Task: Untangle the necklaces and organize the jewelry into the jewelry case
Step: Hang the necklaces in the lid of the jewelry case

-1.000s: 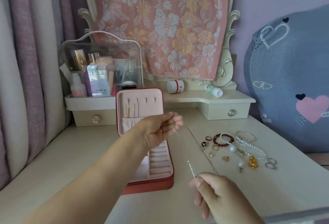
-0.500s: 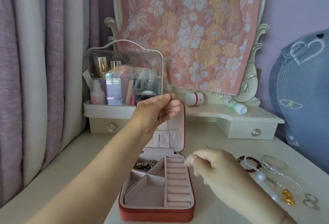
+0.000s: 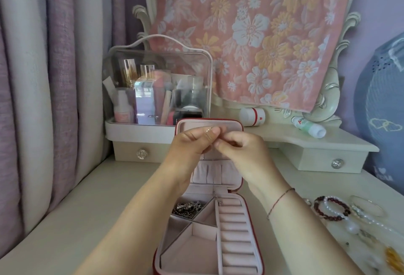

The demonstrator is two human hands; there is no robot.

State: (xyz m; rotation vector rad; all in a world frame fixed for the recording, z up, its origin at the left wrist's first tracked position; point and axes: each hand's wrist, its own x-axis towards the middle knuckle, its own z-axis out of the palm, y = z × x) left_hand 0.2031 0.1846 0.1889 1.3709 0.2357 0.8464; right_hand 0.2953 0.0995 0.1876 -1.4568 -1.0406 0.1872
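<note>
A red jewelry case (image 3: 253,220) with a pink lining stands open on the dresser, its lid upright. My left hand (image 3: 192,143) and my right hand (image 3: 240,150) meet in front of the lid's top part, fingertips together, pinching a thin silver necklace chain (image 3: 213,189). The chain hangs down from my fingers, and its small end dangles over the ring rolls. A dark silver tangle of jewelry (image 3: 188,207) lies in the case's back left compartment. My hands hide the lid's hooks.
Loose jewelry lies on the dresser at the right: a dark red bead bracelet (image 3: 330,208), pearl strands (image 3: 369,220), a thin bangle (image 3: 367,206) and gold pieces (image 3: 393,259). A clear cosmetics box (image 3: 157,84) stands behind the case; two small bottles (image 3: 253,116) lie on the shelf.
My right hand has risen from above the case's tray to join my left hand at the lid. The view has moved closer to the case.
</note>
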